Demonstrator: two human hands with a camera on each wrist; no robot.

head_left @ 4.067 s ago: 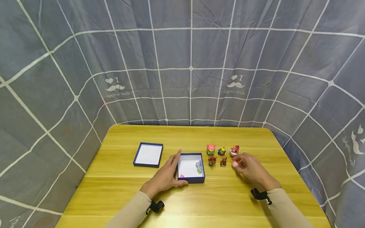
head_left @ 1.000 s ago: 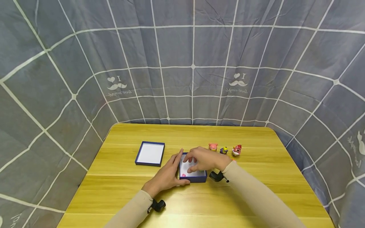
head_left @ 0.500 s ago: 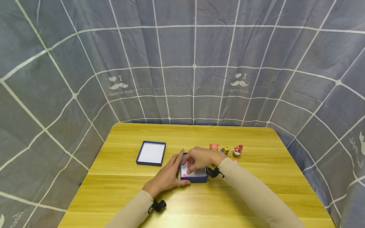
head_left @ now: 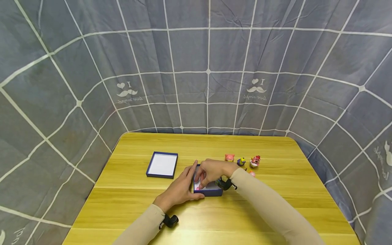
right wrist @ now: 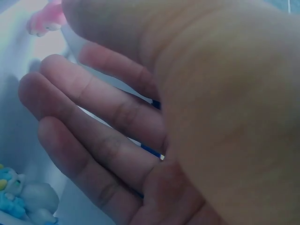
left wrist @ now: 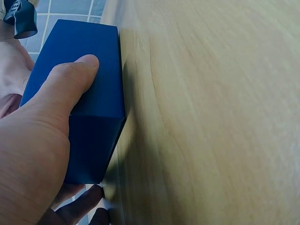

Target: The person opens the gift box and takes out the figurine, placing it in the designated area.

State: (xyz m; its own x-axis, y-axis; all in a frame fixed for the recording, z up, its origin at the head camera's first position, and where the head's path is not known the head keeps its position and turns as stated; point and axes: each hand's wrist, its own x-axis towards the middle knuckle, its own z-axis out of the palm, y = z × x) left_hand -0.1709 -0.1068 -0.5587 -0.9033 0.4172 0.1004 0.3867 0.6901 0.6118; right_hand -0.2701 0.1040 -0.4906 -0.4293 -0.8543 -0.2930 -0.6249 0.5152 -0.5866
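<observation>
A blue box with a white inside (head_left: pixel 211 193) stands on the table. My left hand (head_left: pixel 179 190) grips its left corner, thumb on the front wall, as the left wrist view shows on the blue wall (left wrist: pixel 89 42). My right hand (head_left: pixel 211 170) reaches down into the box with relaxed fingers. In the right wrist view, the thumb tip is beside a small pink figurine (right wrist: pixel 46 19); whether it touches is unclear. A pale blue and grey figurine (right wrist: pixel 28 194) lies in the box at the other side.
A box lid (head_left: pixel 162 165) lies inside-up to the left. Right of the box stand a pink figurine (head_left: pixel 229 157), a blue and yellow one (head_left: pixel 241 161), a red and white one (head_left: pixel 255 161) and a small pink one (head_left: pixel 252 174). The right forearm hides others.
My right hand came from the small pink figurine on the right into the box, then lowered toward the pink figurine in its near left corner. My left hand keeps its grip.
</observation>
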